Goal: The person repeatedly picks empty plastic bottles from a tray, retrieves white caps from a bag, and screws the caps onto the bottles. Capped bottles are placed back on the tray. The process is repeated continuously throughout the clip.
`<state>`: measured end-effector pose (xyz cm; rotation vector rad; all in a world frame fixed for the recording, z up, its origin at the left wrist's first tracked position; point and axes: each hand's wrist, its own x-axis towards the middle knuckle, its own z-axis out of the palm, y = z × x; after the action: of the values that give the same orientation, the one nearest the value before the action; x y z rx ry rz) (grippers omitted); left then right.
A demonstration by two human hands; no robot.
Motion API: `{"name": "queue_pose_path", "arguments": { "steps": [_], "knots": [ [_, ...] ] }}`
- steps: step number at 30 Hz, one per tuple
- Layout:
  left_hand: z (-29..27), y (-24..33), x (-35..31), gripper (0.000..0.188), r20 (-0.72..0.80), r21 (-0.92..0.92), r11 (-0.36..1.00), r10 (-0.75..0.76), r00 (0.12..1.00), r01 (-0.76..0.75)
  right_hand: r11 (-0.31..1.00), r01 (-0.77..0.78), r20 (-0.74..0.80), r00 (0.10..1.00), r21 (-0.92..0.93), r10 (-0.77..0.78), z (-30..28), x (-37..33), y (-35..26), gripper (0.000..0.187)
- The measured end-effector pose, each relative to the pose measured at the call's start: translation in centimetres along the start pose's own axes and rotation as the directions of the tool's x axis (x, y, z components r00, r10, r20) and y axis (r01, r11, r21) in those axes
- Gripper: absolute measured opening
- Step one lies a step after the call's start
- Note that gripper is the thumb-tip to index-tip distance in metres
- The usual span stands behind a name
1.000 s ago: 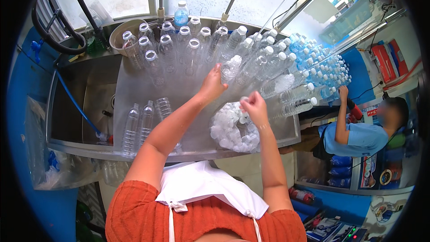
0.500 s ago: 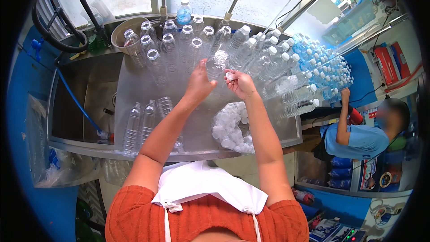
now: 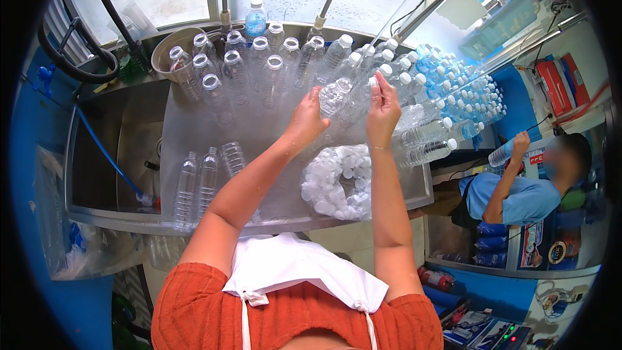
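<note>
My left hand [image 3: 310, 118] is wrapped round a clear plastic bottle [image 3: 332, 98], tilted and with an uncapped mouth. Just right of it, my right hand [image 3: 383, 115] is raised with its fingers pinched on a small white bottle cap [image 3: 373, 82]. Uncapped clear bottles [image 3: 237, 78] stand in a group to the left of my hands. To the right are rows of white-capped bottles [image 3: 424, 132], some leaning or lying. A ring-shaped heap of white caps [image 3: 317, 185] lies on the steel counter between my forearms.
The steel counter [image 3: 188, 116] joins a sink [image 3: 103, 149] with a blue hose on the left. A beige tub [image 3: 159, 58] and a blue-labelled bottle [image 3: 256, 21] stand at the back. Empty bottles [image 3: 186, 185] lie near the front edge. A co-worker [image 3: 518, 194] in blue holds a bottle at right.
My left hand and its bottle have shifted right. My right hand has moved right and up with the cap, away from the bottle. The co-worker has lifted a bottle off to the side.
</note>
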<state>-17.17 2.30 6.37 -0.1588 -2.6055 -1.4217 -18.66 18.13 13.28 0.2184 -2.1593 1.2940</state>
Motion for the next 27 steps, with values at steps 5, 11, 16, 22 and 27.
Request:
{"name": "queue_pose_path", "arguments": {
  "steps": [5,11,16,22,27],
  "knots": [
    [-0.4,0.2,-0.3,0.075,0.016,-0.074,0.997,0.015,1.000,-0.014,0.962,0.274,0.087,0.958,0.008,-0.274,2.7,-1.0,-0.1,0.030],
    [-0.4,-1.3,-2.5,0.074,-0.113,-0.153,0.987,0.033,0.993,-0.050,0.883,0.467,0.234,0.865,-0.050,-0.444,4.8,-2.9,0.1,0.036],
    [-1.5,-4.1,-4.6,0.073,-0.292,-0.164,0.984,0.014,0.956,-0.064,0.775,0.625,0.238,0.770,-0.096,-0.592,5.2,-4.5,0.9,0.054],
    [-5.2,-6.9,-5.3,0.078,-0.377,-0.148,0.975,-0.212,0.902,0.167,0.871,0.122,-0.111,0.974,-0.476,-0.197,3.4,-1.5,5.4,0.079],
    [-6.0,-7.8,-4.6,0.081,-0.437,-0.012,0.996,-0.090,0.895,0.094,0.970,0.095,0.323,0.946,-0.223,-0.018,3.5,-2.5,5.7,0.071]
  ]
}}
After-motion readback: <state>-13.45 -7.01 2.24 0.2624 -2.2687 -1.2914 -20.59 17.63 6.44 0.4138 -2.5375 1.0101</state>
